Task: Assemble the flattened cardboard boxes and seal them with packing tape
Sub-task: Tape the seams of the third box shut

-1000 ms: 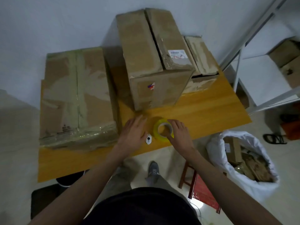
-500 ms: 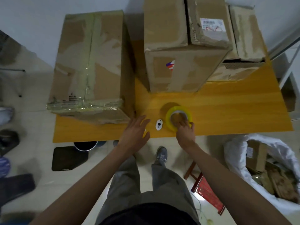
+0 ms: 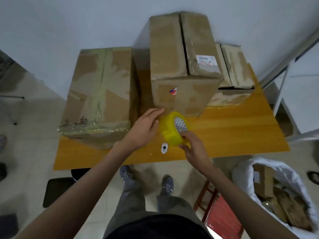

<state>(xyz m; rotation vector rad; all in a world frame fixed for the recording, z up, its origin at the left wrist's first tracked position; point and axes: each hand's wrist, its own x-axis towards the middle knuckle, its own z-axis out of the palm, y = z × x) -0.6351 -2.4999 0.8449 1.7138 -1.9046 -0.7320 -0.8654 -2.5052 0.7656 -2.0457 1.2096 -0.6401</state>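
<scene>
A yellow roll of packing tape (image 3: pixel 170 129) is lifted off the wooden table (image 3: pixel 233 133), tilted so its patterned core faces up. My right hand (image 3: pixel 194 147) grips the roll from below and the right. My left hand (image 3: pixel 144 129) rests flat against the roll's left side with fingers extended. Three assembled cardboard boxes stand on the table: a wide taped one (image 3: pixel 100 94) at the left, a tall one (image 3: pixel 183 66) in the middle with its top seam untaped, and a low one (image 3: pixel 233 76) behind at the right.
A small white tag (image 3: pixel 164 148) lies on the table near the front edge. A white sack of cardboard scraps (image 3: pixel 279 192) sits on the floor at the right, beside a red stool (image 3: pixel 221 216). A white metal shelf (image 3: pixel 296 69) stands at the right.
My right hand has picked the tape roll up off the table and tilted it. My left hand has moved right to touch the roll.
</scene>
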